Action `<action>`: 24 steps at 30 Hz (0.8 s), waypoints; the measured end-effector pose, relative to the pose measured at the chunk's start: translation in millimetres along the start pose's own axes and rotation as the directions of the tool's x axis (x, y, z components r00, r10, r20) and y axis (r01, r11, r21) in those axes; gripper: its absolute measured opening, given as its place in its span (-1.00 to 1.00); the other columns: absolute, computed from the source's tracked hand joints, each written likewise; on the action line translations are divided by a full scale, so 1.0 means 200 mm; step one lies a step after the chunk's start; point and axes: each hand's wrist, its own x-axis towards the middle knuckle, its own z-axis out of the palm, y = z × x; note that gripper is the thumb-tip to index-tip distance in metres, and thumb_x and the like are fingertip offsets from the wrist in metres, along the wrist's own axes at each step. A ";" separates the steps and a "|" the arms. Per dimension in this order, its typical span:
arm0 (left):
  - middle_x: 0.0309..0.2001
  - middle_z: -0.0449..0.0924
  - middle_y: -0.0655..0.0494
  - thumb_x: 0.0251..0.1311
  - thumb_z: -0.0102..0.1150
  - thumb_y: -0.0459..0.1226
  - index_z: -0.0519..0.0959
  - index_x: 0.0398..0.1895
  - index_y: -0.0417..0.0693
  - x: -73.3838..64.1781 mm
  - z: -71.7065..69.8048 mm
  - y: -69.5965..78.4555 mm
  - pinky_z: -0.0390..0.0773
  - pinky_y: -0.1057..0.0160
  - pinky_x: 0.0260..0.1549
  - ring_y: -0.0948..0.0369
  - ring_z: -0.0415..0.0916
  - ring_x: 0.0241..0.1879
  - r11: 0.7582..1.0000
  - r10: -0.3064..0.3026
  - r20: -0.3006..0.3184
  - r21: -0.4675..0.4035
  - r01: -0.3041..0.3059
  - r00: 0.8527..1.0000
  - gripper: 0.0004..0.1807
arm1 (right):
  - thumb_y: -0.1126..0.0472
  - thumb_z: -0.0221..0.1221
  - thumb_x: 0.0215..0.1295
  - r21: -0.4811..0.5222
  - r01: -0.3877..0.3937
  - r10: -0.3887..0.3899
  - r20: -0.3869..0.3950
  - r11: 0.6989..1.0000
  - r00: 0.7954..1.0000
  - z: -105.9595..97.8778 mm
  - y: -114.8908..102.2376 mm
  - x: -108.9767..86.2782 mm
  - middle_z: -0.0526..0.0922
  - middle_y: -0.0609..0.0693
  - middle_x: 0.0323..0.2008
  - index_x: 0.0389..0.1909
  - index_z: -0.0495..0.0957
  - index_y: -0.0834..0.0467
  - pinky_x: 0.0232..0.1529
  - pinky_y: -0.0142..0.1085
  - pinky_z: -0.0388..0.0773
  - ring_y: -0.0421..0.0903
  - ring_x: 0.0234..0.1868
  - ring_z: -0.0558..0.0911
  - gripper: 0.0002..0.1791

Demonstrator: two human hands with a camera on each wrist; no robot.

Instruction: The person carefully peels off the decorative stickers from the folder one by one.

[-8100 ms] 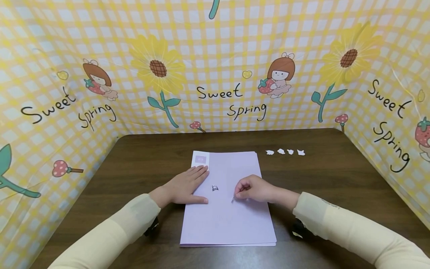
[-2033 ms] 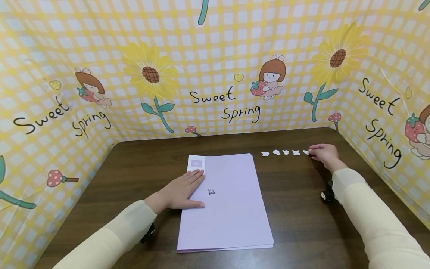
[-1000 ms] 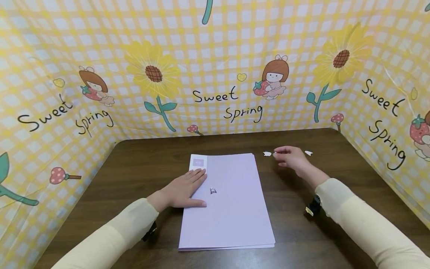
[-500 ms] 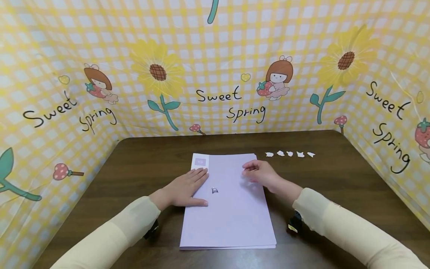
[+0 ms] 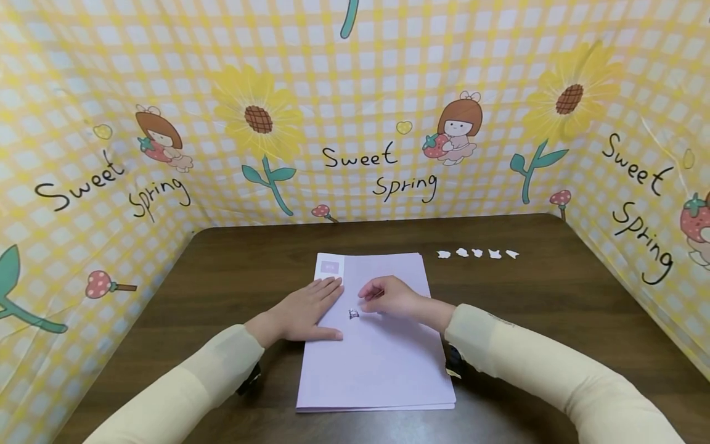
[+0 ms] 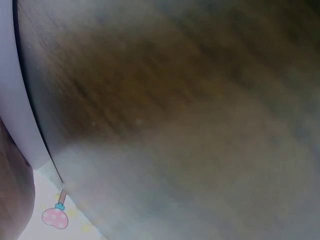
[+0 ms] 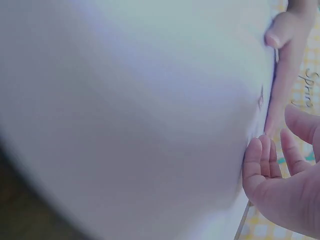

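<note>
A lilac paper booklet or folded sheet (image 5: 383,370) lies on the brown table. Flat on its left side, with fingers spread, my left hand (image 5: 305,311) presses it down. A small dark-outlined sticker or cutout (image 5: 354,314) sits on the paper just right of that hand. Over the paper, my right hand (image 5: 391,295) has its fingertips close beside this small figure. In the right wrist view its thumb (image 7: 302,125) and forefinger stand apart with nothing between them, the other fingers loosely bent. The left wrist view shows mostly blurred table and the paper's edge (image 6: 15,100).
Several small white cut scraps (image 5: 477,253) lie in a row on the table (image 5: 527,333), behind and right of the paper. A white label with a purple square (image 5: 330,267) marks the paper's far left corner. A yellow checked cloth (image 5: 355,80) hangs around the back and sides.
My right hand has set a white scrap at the row's right end, then come back leftward over the paper to the small figure. My left hand stays in place on the paper.
</note>
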 end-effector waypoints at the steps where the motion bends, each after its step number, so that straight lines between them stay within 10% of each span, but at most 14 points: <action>1: 0.53 -0.12 -0.05 0.11 -0.32 0.52 0.00 0.53 -0.17 0.00 0.00 0.00 -0.14 0.11 0.40 0.07 -0.23 0.50 1.000 0.002 0.000 0.000 -0.002 1.000 0.16 | 0.33 0.36 0.12 -0.021 0.009 -0.008 0.014 1.000 1.000 0.01 0.00 0.01 0.65 -0.05 -0.35 -0.21 0.65 0.26 -0.22 -0.34 0.53 -0.19 -0.29 0.56 -0.79; 24: 0.53 -0.11 -0.06 0.11 -0.33 0.52 0.02 0.52 -0.18 0.00 -0.01 0.00 -0.16 0.10 0.40 0.07 -0.24 0.50 1.000 0.019 0.000 -0.009 -0.019 1.000 0.16 | 0.39 0.41 0.06 -0.219 0.147 -0.081 0.282 0.965 0.956 0.02 -0.01 0.12 0.50 -0.01 -0.35 -0.14 0.67 0.16 -0.28 -0.42 0.42 -0.22 -0.39 0.44 -0.70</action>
